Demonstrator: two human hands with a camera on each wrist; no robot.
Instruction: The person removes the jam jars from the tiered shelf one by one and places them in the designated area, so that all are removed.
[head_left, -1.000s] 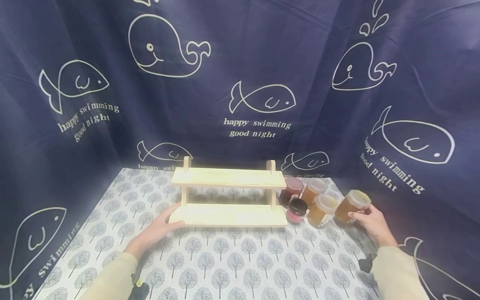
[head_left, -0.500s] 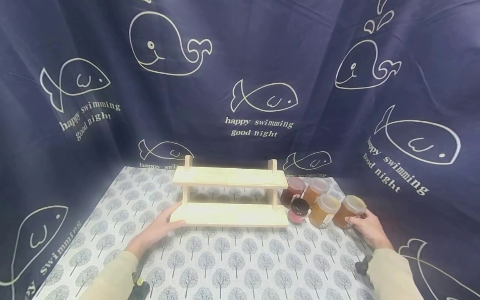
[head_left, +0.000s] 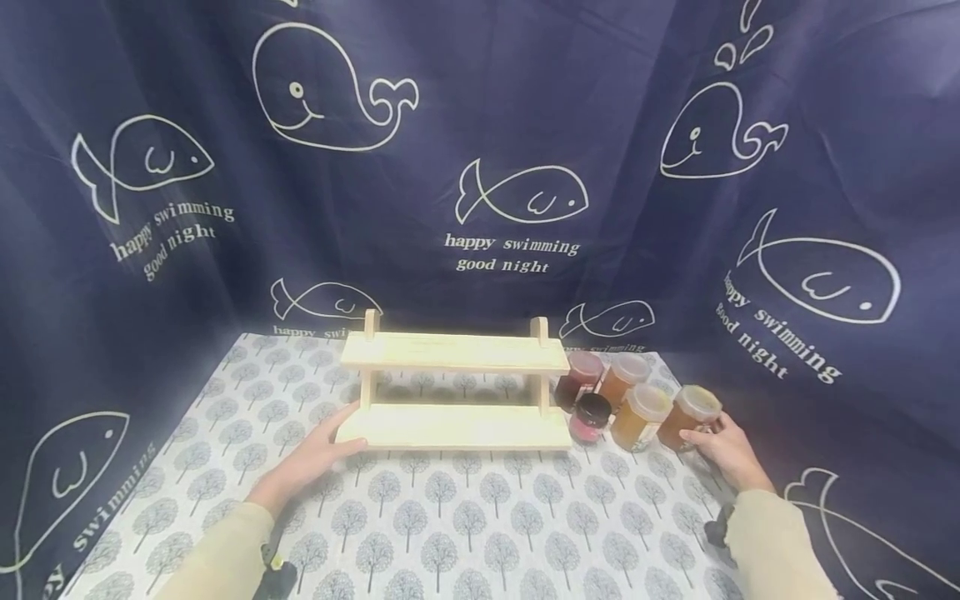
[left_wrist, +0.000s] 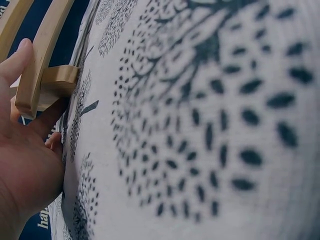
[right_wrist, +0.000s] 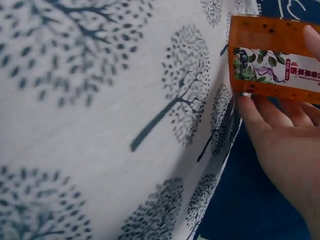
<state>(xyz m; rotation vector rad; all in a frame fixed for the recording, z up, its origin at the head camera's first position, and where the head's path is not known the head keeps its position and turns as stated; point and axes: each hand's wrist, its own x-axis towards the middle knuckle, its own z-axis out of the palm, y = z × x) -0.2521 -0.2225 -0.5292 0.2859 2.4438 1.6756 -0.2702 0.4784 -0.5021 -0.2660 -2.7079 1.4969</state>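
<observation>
A two-tier wooden rack [head_left: 453, 427] stands on the tree-print cloth. My left hand [head_left: 315, 457] grips the left end of its lower board, the thumb lying on top and the fingers behind and below, as the left wrist view shows. At the far right, my right hand [head_left: 733, 454] holds an amber jar [right_wrist: 257, 37] with a printed label and dark specks inside. Thumb and fingers lie on opposite sides of it. The jar stands upright on the cloth, close beside a yellow-amber jar [head_left: 636, 425].
Right of the rack cluster a dark red jar [head_left: 573, 387], an orange jar [head_left: 618, 387] and a small pink jar [head_left: 587, 427] with a black lid. A navy curtain [head_left: 517, 100] with whale and fish drawings hangs behind and at both sides of the cloth-covered table [head_left: 442, 533].
My right hand has brought the amber jar down and left, from a tilt to upright beside the yellow-amber jar. The left hand stays on the rack.
</observation>
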